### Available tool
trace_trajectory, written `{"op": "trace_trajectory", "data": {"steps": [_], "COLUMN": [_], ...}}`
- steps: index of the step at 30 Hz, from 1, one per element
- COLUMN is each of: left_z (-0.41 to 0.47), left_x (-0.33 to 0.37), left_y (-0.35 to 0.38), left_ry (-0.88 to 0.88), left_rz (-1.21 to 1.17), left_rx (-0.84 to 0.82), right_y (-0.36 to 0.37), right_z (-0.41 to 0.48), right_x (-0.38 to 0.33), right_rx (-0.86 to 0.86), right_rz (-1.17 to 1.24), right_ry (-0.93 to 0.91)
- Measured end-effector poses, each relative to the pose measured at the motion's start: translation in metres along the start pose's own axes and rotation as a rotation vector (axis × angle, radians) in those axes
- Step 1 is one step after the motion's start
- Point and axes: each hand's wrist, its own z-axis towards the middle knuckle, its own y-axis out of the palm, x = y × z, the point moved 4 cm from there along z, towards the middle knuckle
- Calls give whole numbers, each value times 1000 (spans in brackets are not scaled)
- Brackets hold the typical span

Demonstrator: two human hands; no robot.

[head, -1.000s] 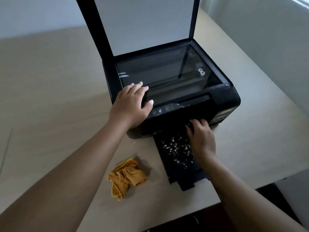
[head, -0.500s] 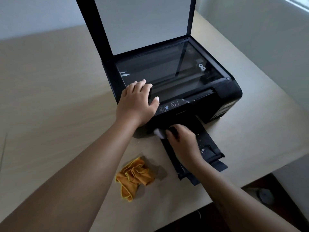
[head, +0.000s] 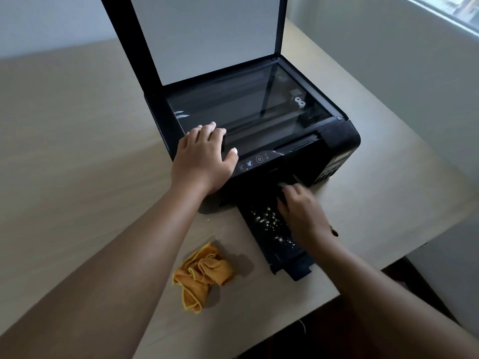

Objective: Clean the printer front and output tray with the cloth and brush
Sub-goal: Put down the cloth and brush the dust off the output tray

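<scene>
A black printer (head: 337, 141) stands on the table with its scanner lid (head: 207, 35) raised. Its output tray (head: 261, 229) sticks out towards me, and white crumbs (head: 267, 218) are scattered on it. My left hand (head: 202, 159) lies flat on the printer's front left corner, fingers on the glass edge, holding nothing. My right hand (head: 303, 213) is blurred over the tray's right side, at the printer's front slot. It is closed around a dark brush that is mostly hidden; a dark end (head: 335, 231) pokes out by the wrist. The orange cloth (head: 204, 273) lies crumpled on the table left of the tray.
The beige table (head: 77, 151) stretches wide to the left. Its front edge (head: 298, 317) runs diagonally just past the tray's tip, with dark floor below. A pale wall (head: 388, 60) and a window sill stand close on the right.
My right hand has swept from the tray's left side to its right side, uncovering the white crumbs again. The left hand has stayed on the printer, and the cloth has not moved.
</scene>
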Motion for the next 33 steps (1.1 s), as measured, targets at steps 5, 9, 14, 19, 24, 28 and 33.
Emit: {"op": "trace_trajectory", "data": {"steps": [5, 9, 14, 19, 24, 28, 33], "left_z": [-1, 0, 0, 0, 0, -1, 0], "left_x": [0, 0, 0, -1, -1, -1, -1], "left_y": [1, 0, -1, 0, 0, 0, 0], "left_ry": [-3, 0, 2, 1, 0, 1, 2], "left_rz": [-4, -3, -4, -8, -6, -12, -11], "left_rx": [-3, -2, 1, 6, 7, 14, 18], "right_y": [11, 5, -25, -35, -5, 8, -3], "right_z": [-23, -15, 0, 4, -25, -45, -36], "right_x": [-54, -32, 39, 47, -11, -50, -14], "right_rx": [-49, -87, 122, 143, 11, -53, -29], "right_rz": [256, 453, 348, 68, 88, 275, 427], "right_ry": [-84, 261, 457, 209, -58, -66, 256]}}
